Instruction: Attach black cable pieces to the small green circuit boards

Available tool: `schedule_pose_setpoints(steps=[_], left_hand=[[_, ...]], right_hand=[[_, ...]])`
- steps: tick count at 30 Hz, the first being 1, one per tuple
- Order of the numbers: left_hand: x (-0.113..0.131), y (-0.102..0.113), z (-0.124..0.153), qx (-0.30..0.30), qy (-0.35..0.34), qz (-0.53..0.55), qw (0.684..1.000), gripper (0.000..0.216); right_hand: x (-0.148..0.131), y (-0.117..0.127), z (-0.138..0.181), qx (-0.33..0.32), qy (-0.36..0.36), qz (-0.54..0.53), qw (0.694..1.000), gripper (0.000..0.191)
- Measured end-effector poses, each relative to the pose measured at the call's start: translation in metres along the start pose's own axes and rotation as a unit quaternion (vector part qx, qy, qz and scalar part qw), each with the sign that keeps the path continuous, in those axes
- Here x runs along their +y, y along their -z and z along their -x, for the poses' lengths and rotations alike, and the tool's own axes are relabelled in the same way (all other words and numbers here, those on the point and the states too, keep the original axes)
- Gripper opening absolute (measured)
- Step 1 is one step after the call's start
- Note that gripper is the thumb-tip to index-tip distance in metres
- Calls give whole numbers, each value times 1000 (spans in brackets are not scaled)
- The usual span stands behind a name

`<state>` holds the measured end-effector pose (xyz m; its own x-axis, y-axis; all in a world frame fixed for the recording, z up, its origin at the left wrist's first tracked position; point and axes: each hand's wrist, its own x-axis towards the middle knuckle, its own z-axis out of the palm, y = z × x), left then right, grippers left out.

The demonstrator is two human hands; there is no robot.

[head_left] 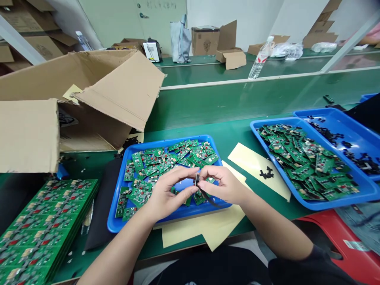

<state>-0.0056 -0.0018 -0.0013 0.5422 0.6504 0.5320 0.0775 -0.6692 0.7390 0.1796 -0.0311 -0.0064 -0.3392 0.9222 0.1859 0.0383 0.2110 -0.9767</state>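
Note:
Over the near blue tray (112, 217), my left hand (169, 194) and my right hand (227, 186) meet with thumbs and fingers pinched together. Between their fingertips is a small circuit board (196, 180), turned nearly edge-on, so its face is mostly hidden. A thin black strip (210, 199) hangs below my right fingers; where its upper end goes I cannot make out. Many loose green circuit boards (163, 162) lie in the tray beneath both hands. Pale yellow sheets (185, 233) stick out under the tray's front and right side.
Stacked green board panels (44, 233) stand at left, near an open cardboard box (118, 87). To the right, another blue tray (314, 204) holds boards, and a farther tray (356, 126) holds black pieces. Black cut-outs (266, 173) lie on a yellow sheet. A bottle (261, 59) stands behind.

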Motion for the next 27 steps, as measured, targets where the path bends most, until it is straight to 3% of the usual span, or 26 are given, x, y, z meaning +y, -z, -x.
schedule_pose_setpoints(steps=[6, 15, 22, 27], left_hand=[[2, -1, 0, -30, -35, -129, 991, 34], [-6, -2, 4, -31, -59, -180, 981, 25], [-16, -11, 9, -17, -144, -259, 955, 21], [-14, -12, 11, -3, -113, -267, 957, 20]], right_hand=[[0, -4, -1, 36, 32, 124, 991, 12], [4, -7, -3, 29, 34, 188, 981, 13], [11, -13, -1, 67, 68, 371, 924, 18], [16, -5, -4, 125, -16, 355, 926, 18]])
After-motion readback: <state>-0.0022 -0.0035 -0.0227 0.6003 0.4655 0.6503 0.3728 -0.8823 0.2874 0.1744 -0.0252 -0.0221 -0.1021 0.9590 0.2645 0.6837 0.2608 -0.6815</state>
